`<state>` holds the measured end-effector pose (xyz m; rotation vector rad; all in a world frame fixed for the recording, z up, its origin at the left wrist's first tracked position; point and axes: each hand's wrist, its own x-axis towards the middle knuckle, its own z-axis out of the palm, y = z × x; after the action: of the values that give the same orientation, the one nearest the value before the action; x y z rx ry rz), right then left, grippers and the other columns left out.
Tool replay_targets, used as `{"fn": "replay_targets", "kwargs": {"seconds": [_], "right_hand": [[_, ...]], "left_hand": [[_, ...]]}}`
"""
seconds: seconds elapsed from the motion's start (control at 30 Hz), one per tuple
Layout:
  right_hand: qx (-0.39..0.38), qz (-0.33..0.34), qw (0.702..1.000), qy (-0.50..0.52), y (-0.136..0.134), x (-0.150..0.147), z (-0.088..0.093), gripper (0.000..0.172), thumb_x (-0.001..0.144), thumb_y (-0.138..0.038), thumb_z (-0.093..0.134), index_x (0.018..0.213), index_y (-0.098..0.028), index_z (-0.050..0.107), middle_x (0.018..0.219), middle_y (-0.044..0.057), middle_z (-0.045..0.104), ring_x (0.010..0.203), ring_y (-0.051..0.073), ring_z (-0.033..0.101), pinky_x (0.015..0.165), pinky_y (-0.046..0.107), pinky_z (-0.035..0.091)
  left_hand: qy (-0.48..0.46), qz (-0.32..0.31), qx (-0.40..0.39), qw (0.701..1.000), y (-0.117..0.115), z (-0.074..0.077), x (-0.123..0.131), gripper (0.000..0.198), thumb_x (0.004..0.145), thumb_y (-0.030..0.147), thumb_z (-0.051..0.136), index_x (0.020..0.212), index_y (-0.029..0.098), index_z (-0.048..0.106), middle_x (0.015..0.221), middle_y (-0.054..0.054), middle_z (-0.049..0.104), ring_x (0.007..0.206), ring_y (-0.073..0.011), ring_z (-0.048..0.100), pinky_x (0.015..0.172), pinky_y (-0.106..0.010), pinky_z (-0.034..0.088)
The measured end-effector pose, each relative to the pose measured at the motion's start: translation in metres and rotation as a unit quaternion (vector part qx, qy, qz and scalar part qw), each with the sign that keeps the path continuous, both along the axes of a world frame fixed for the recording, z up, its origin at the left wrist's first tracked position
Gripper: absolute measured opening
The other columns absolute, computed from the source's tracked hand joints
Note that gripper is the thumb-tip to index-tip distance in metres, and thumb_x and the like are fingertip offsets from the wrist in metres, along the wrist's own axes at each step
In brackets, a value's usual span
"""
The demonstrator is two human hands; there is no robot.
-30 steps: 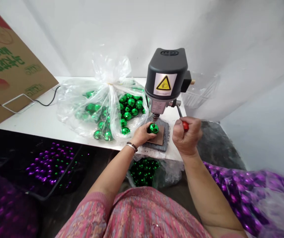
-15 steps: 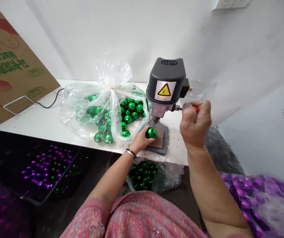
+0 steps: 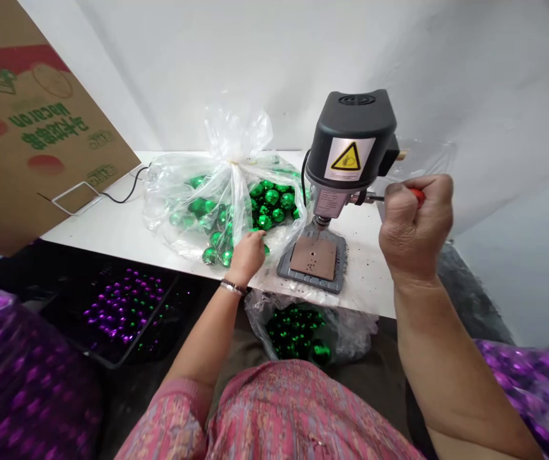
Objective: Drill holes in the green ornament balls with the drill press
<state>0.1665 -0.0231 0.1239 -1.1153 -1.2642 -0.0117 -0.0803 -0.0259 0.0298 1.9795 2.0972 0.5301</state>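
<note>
My left hand [image 3: 248, 257] rests with its fingers on a clear plastic bag [image 3: 183, 217] of shiny green baubles [image 3: 265, 206], and no bauble shows in its grip. My right hand [image 3: 415, 227] is closed around the red handle [image 3: 417, 197] of the lever on a black-headed bench drill [image 3: 348, 160]. Below the drill chuck [image 3: 321, 222] lies a brown pad [image 3: 313, 259] with several small holes, set on the grey drill base [image 3: 310, 271]. Nothing sits on the pad.
The white table [image 3: 360, 255] is scattered with dark specks. A cardboard sheet [image 3: 30, 121] leans at the left. Below the table edge are a black tray [image 3: 121, 306] of purple and green baubles and a plastic bag [image 3: 296, 332] of green ones. Purple baubles in plastic [image 3: 16, 377] lie at both sides.
The green bauble has left the pad, and my left hand has moved from the pad to the bag. My right hand has risen with the lever handle, and the view has shifted.
</note>
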Motion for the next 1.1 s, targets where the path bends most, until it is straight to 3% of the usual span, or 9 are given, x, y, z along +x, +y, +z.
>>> {"fn": "replay_targets", "kwargs": {"seconds": [0.1, 0.23, 0.4, 0.53, 0.63, 0.7, 0.77, 0.9, 1.1], "right_hand": [[-0.007, 0.001, 1.000, -0.012, 0.000, 0.002, -0.002, 0.016, 0.087, -0.034, 0.052, 0.077, -0.022, 0.046, 0.070, -0.003, 0.045, 0.063, 0.010, 0.044, 0.063, 0.027, 0.038], [-0.007, 0.002, 1.000, -0.024, 0.000, 0.003, -0.004, 0.017, 0.088, -0.036, 0.051, 0.079, -0.023, 0.046, 0.072, -0.003, 0.046, 0.064, 0.009, 0.045, 0.064, 0.027, 0.039], [-0.019, 0.007, 0.999, -0.026, -0.002, 0.002, -0.003, 0.017, 0.088, -0.037, 0.050, 0.079, -0.023, 0.045, 0.071, -0.003, 0.047, 0.062, 0.010, 0.045, 0.063, 0.028, 0.039], [-0.017, 0.013, 0.999, -0.026, -0.002, 0.002, -0.004, 0.017, 0.088, -0.037, 0.049, 0.079, -0.024, 0.044, 0.072, -0.003, 0.049, 0.063, 0.010, 0.046, 0.065, 0.029, 0.042], [-0.023, 0.018, 0.999, -0.025, -0.001, 0.001, -0.001, 0.017, 0.089, -0.036, 0.049, 0.079, -0.024, 0.043, 0.071, -0.002, 0.049, 0.064, 0.011, 0.047, 0.066, 0.029, 0.043], [-0.038, 0.015, 0.999, -0.026, 0.002, 0.002, 0.007, 0.017, 0.090, -0.033, 0.050, 0.078, -0.024, 0.042, 0.069, -0.003, 0.047, 0.064, 0.010, 0.046, 0.067, 0.028, 0.042], [-0.069, 0.002, 0.997, -0.024, 0.007, 0.002, 0.021, 0.021, 0.090, -0.029, 0.053, 0.075, -0.023, 0.040, 0.065, -0.004, 0.045, 0.063, 0.010, 0.042, 0.067, 0.028, 0.039], [-0.181, -0.030, 0.983, -0.019, 0.026, 0.004, 0.057, 0.036, 0.091, -0.022, 0.056, 0.065, -0.022, 0.031, 0.061, -0.006, 0.035, 0.063, 0.008, 0.028, 0.067, 0.027, 0.028], [-0.227, -0.029, 0.973, 0.002, 0.052, 0.008, 0.079, 0.045, 0.092, -0.019, 0.056, 0.055, -0.020, 0.030, 0.056, -0.007, 0.021, 0.059, 0.007, 0.017, 0.064, 0.028, 0.018]], "left_hand": [[0.106, 0.047, -0.124, 0.985, 0.015, 0.003, -0.007, 0.038, 0.096, 0.037, 0.045, 0.109, 0.012, 0.071, 0.110, -0.022, 0.072, 0.109, -0.0347, 0.067, 0.092, -0.043, 0.050], [0.102, 0.025, -0.192, 0.976, 0.018, -0.007, -0.008, 0.050, 0.090, 0.050, 0.052, 0.121, 0.012, 0.065, 0.113, -0.024, 0.071, 0.110, -0.0394, 0.066, 0.091, -0.048, 0.050], [-0.184, 0.033, -0.055, 0.981, 0.007, -0.015, -0.006, 0.061, 0.075, 0.034, 0.068, 0.131, 0.018, 0.051, 0.111, -0.012, 0.070, 0.104, -0.0269, 0.066, 0.092, -0.039, 0.050], [-0.551, -0.029, -0.034, 0.833, -0.008, -0.011, 0.005, 0.063, 0.071, 0.035, 0.067, 0.128, 0.023, 0.044, 0.103, -0.004, 0.068, 0.084, -0.0165, 0.067, 0.075, -0.029, 0.053], [-0.658, -0.066, -0.130, 0.739, -0.012, -0.011, 0.021, 0.054, 0.070, 0.037, 0.068, 0.118, 0.023, 0.048, 0.100, -0.004, 0.069, 0.083, -0.0168, 0.070, 0.075, -0.030, 0.054], [-0.677, -0.056, -0.166, 0.715, -0.010, -0.014, 0.032, 0.047, 0.071, 0.037, 0.069, 0.111, 0.022, 0.051, 0.100, -0.005, 0.070, 0.085, -0.0172, 0.071, 0.076, -0.030, 0.055], [-0.666, -0.021, -0.171, 0.726, -0.003, -0.016, 0.040, 0.043, 0.072, 0.036, 0.071, 0.108, 0.021, 0.052, 0.097, -0.005, 0.070, 0.079, -0.0148, 0.070, 0.068, -0.025, 0.054], [-0.570, 0.041, -0.127, 0.811, 0.014, -0.019, 0.052, 0.046, 0.073, 0.031, 0.074, 0.112, 0.017, 0.054, 0.081, 0.000, 0.066, 0.060, -0.0083, 0.062, 0.050, -0.017, 0.041], [-0.449, -0.024, -0.119, 0.885, 0.023, -0.020, 0.063, 0.050, 0.076, 0.034, 0.071, 0.122, 0.017, 0.061, 0.077, 0.002, 0.065, 0.051, -0.0063, 0.051, 0.049, -0.019, 0.043]]}}
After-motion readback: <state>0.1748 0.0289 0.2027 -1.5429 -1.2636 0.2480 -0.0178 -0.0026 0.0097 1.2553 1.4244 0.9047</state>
